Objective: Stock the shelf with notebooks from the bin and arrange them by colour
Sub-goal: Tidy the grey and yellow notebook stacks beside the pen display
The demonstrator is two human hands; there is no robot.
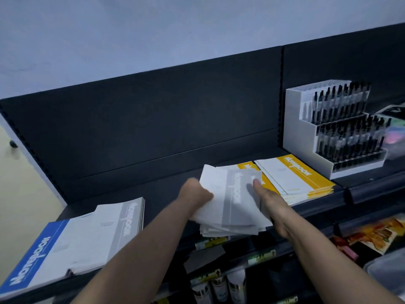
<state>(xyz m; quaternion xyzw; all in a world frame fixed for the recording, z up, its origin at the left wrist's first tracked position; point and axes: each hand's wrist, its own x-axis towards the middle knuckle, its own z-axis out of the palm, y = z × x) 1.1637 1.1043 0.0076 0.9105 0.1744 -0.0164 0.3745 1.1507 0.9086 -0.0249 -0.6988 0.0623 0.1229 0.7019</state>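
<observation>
**Q:** Where are the notebooks you're working with?

**A:** The grey notebooks [232, 202] are a loose, fanned stack in both my hands. They sit at the front edge of the shelf [166, 189], with the near end jutting past it. My left hand [195, 194] is curled round the stack's left edge. My right hand [269, 200] clamps the right edge, one digit flat on the top cover and the rest hidden behind the stack.

**Q:** Why hold from both sides?

**A:** The covers have slid out of line. I reckon squeezing from both edges lets me square them up before setting them down.

**Q:** And why that spot?

**A:** It's for colour order. The yellow notebooks [295, 174] lie just to the right, and my stack overlaps one yellow cover. Well to the left is another grey pile [114, 222], touching a blue notebook [32, 255]. The bare shelf between them looks like the place for grey.

**Q:** What about containers?

**A:** A white stepped pen rack [306, 137] stands beyond the yellows, its tiers packed with upright dark pens [341, 102]. A clear tub [385, 268] shows at the lower right, but I can't see what's in it or tell whether it's the bin. Bottles [219, 286] stand on the shelf below.
</observation>
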